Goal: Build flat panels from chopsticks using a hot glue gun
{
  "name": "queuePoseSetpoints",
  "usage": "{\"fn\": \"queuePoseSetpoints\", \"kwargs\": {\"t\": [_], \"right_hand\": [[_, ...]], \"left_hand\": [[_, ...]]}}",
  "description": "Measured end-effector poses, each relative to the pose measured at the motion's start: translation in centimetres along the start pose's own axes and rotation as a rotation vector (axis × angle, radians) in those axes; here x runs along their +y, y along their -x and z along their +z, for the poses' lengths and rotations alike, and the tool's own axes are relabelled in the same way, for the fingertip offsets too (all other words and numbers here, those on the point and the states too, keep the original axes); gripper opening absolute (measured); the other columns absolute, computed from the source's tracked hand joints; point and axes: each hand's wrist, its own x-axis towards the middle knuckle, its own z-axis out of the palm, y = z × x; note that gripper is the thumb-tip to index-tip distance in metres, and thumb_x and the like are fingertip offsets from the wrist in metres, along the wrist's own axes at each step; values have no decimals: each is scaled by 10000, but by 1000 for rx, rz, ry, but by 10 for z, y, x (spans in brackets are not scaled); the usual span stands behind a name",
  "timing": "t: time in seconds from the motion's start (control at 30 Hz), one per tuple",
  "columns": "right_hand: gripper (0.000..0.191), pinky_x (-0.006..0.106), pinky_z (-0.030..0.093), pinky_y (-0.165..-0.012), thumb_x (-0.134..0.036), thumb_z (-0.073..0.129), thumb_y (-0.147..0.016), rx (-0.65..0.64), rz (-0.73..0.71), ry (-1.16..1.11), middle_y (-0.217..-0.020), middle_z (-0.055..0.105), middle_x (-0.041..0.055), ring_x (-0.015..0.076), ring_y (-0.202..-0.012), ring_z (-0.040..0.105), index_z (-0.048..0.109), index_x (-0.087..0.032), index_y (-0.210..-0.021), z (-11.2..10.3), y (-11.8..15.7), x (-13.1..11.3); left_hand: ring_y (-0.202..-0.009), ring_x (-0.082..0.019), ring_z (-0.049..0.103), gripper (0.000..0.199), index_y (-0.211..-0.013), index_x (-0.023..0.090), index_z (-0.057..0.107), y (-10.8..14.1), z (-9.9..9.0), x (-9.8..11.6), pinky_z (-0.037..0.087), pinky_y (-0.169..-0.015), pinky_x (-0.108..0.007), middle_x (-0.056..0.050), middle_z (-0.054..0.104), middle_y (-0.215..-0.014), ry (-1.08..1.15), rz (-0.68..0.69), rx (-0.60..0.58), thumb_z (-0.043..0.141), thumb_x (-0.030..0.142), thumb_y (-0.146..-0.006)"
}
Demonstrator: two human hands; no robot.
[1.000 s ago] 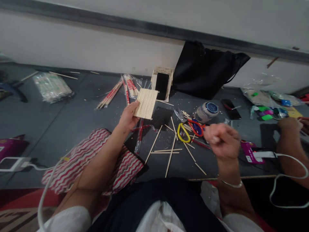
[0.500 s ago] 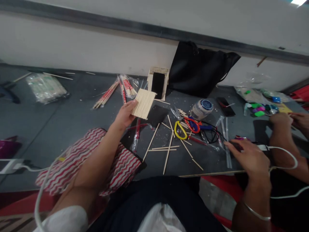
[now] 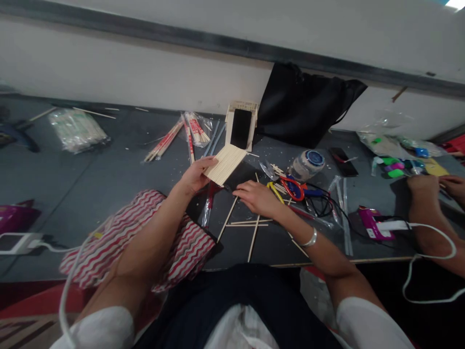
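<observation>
My left hand [image 3: 198, 174] grips the near-left edge of a flat panel of thin wooden sticks [image 3: 227, 164] laid side by side, held up above the table. My right hand [image 3: 259, 198] is just below and right of the panel, its fingers pinched at the upper end of a wooden stick [image 3: 227, 219] that lies slanted on the table. More loose sticks [image 3: 253, 238] lie crossed under and near this hand. Scissors with a yellow handle [image 3: 276, 193] and a red handle [image 3: 292, 188] lie right of it, partly behind the hand.
A jar with a blue lid [image 3: 307, 165], a black bag [image 3: 308, 106] and a phone [image 3: 241, 128] on a stick-built stand are behind. Stick packs [image 3: 196, 128] lie back left, a striped cloth [image 3: 145, 232] under my left arm. A co-worker's hand [image 3: 423, 186] works at right.
My right hand has moved left, from beside the cable and purple box to the stick below the panel. The panel has come slightly nearer and tilted in my left hand.
</observation>
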Motion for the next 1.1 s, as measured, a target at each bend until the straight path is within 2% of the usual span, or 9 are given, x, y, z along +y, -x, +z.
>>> {"fn": "queuePoseSetpoints", "kwargs": {"t": [0.13, 0.27, 0.4, 0.5, 0.6, 0.73, 0.83, 0.97, 1.1], "right_hand": [[250, 378, 427, -882, -54, 581, -918, -127, -58, 81, -1177, 700, 133, 256, -1087, 573, 711, -184, -1087, 3, -12, -17], [228, 355, 419, -835, -60, 557, -932, -189, -26, 111, -1060, 697, 127, 243, -1014, 578, 714, -182, -1043, -5, 12, -17], [160, 332, 414, -786, -109, 597, -923, -248, -50, 44, -944, 710, 94, 227, -932, 595, 722, -203, -955, -19, 40, -1], [180, 327, 431, -803, -179, 547, -974, -185, 7, -39, -923, 716, 79, 214, -904, 611, 724, -208, -957, -31, 38, 21], [245, 335, 461, -822, -200, 484, -1001, -24, 254, -27, -1030, 720, 94, 231, -967, 633, 722, -210, -1055, -39, 10, 48], [272, 365, 487, -853, -167, 512, -966, 55, 564, 132, -1157, 690, 181, 288, -1060, 630, 717, -159, -1144, -40, -41, 75], [277, 366, 488, -864, -144, 506, -957, 16, 619, 158, -1182, 679, 215, 305, -1105, 626, 733, -135, -1117, -35, -65, 84], [309, 369, 485, -823, -87, 451, -944, -3, 634, 133, -1107, 699, 223, 305, -1034, 656, 745, -128, -1031, -30, -73, 88], [274, 376, 481, -829, -113, 449, -947, 20, 650, 96, -1093, 707, 198, 302, -1015, 654, 710, -145, -1020, -35, -58, 83]], "left_hand": [[-587, -189, 685, 175, -780, 131, 768, -1, -4, -1, 577, -577, -284, -60, 752, -695, -118, -44, -13, 807, 166, -613], [-563, -196, 688, 232, -740, 147, 779, 0, -20, 14, 563, -528, -269, -75, 761, -677, -217, -40, 47, 873, 134, -528], [-508, -202, 673, 235, -698, 166, 780, 0, -47, 36, 528, -429, -252, -80, 764, -658, -295, -73, 116, 875, 140, -485], [-481, -218, 666, 226, -692, 154, 774, -1, -64, 47, 514, -392, -258, -92, 753, -630, -314, -75, 166, 836, 118, -478], [-508, -249, 686, 200, -679, 167, 769, -2, -71, 50, 532, -403, -282, -93, 748, -621, -313, -83, 205, 803, 105, -492], [-581, -270, 720, 241, -716, 165, 785, 1, -65, 48, 562, -462, -296, -102, 764, -667, -349, -63, 196, 818, 121, -481], [-576, -256, 715, 273, -735, 175, 792, 5, -56, 44, 562, -476, -294, -89, 762, -668, -379, -40, 163, 843, 151, -467], [-575, -221, 703, 318, -782, 154, 805, 9, -40, 34, 563, -512, -279, -97, 774, -720, -364, 1, 50, 899, 207, -483], [-616, -182, 698, 344, -869, 171, 800, 6, -23, 17, 572, -585, -277, -75, 779, -783, -306, 19, -82, 918, 215, -549]]}}
